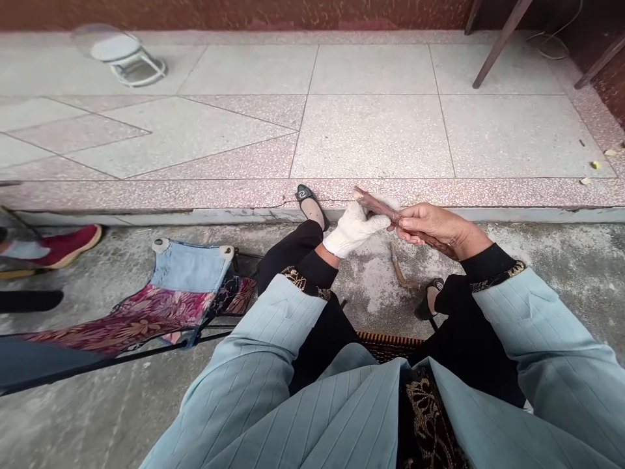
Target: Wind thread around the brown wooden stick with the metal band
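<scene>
My left hand (352, 228) wears a white knit glove and is closed around one end of a thin reddish-brown stick-like strip (375, 203). My bare right hand (432, 225) is closed on the same strip, and its lower end runs under my fingers toward the wrist. Both hands meet in front of my knees, above the concrete ground. A second brown stick (398, 267) lies on the ground below them, between my feet. I sit with black trousers and pale blue sleeves.
A folding fabric chair (180, 296) with floral and denim cloth lies at the left. Another person's red shoe (63, 246) shows at the far left. A tiled step (371, 137) rises ahead, with a white stand (127, 62) and wooden legs (500, 42) on it.
</scene>
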A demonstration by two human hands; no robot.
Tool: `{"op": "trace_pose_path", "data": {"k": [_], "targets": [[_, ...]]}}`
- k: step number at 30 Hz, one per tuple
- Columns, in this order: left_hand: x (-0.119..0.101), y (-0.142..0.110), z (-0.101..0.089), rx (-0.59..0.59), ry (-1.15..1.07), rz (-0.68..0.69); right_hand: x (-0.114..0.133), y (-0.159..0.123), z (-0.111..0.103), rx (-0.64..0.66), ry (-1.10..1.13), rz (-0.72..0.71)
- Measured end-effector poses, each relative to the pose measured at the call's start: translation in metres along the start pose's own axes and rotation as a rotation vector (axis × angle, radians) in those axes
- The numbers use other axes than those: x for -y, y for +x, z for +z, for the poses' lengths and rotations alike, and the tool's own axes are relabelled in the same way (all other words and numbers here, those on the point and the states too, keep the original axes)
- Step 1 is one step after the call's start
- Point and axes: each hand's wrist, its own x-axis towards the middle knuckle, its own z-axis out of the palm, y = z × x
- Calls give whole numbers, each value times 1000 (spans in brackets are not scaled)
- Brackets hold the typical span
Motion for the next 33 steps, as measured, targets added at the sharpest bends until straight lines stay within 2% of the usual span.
{"op": "trace_pose_path", "data": {"k": [3, 5, 9, 11, 12, 14, 19, 21, 24, 27, 30, 33], "targets": [[0, -4, 5, -9, -16, 4, 1, -1, 0, 10, -142, -25], [0, -5, 9, -35, -21, 4, 0, 1, 1, -43, -339, -72], [6, -5, 15, -220, 23, -10, -6, 11, 8, -384, -992, -191], [9, -5, 16, -283, 47, -39, -9, 17, 13, -515, -1243, -145], [11, -4, 17, -295, 56, -54, -10, 19, 16, -540, -1313, -106], [12, -4, 18, -304, 57, -69, -11, 20, 19, -538, -1382, -61], [9, -4, 23, -306, -96, -31, -16, 19, 17, -571, -1332, -144], [7, -7, 25, -260, -119, -58, -18, 18, 12, -591, -1282, -191], [4, -13, 26, -131, -102, -128, -18, 16, 0, -635, -1210, -275], [-1, -22, 22, -4, -26, -193, -13, 12, -14, -703, -1195, -279], [-5, -30, 16, 183, 114, -188, -9, 9, -21, -698, -1331, -129], [-5, -36, 11, 281, -21, -212, -11, 11, -15, -579, -1526, 116]]}}
